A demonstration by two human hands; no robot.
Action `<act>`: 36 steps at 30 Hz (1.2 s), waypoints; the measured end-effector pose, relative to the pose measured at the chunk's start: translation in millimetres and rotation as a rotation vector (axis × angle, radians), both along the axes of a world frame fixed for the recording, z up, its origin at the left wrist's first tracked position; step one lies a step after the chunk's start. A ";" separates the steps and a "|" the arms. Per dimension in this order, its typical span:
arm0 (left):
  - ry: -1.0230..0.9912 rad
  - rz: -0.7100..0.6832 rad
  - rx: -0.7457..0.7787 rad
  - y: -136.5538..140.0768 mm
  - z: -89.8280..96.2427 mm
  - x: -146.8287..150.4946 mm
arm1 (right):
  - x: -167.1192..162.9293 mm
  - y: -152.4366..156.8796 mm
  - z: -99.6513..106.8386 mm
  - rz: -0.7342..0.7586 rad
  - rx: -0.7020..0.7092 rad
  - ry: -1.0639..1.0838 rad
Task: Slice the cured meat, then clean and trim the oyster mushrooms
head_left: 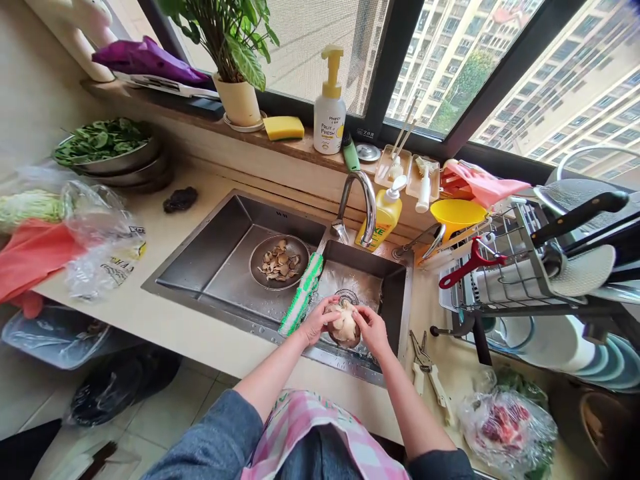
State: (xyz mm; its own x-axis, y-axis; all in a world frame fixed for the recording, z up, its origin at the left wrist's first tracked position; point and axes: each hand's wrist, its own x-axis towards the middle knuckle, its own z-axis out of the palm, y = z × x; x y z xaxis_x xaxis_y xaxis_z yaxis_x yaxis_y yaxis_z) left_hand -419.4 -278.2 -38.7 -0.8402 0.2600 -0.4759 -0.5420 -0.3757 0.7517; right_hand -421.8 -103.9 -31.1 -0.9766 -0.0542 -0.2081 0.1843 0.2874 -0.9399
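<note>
Over the smaller right sink basin (390,287), a pale oyster mushroom cluster (345,325) is held between both my hands. My left hand (315,321) grips its left side, with the fingers curled over the edge. From the right, the fingertips of my right hand (373,327) pinch the cluster's upper edge. In the larger left basin (225,247) stands a round metal bowl (255,277) with torn mushroom pieces (281,261) in it. A green and white striped cloth (303,293) hangs over the divider between the basins, beside my left hand.
The curved faucet (370,207) rises behind the divider, near a yellow detergent bottle (383,217). To the right are a utensil rack (520,280) with knives, pliers (425,367) and a plastic-wrapped bundle (505,423). Bowls of leafy greens (107,147) and plastic bags (100,240) occupy the left counter.
</note>
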 end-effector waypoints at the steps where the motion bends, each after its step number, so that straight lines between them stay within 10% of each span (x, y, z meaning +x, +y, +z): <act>1: -0.006 -0.025 0.010 -0.6 2.2 0.4 | -0.7 0.3 1.6 -0.010 -0.013 -0.009; 12: -0.026 -0.071 0.114 -8.4 17.9 -2.8 | -9.5 0.5 44.9 0.244 -0.151 -0.010; 36: -0.058 -0.143 0.240 -15.5 -3.9 1.6 | -18.7 -0.1 51.7 0.601 0.454 0.310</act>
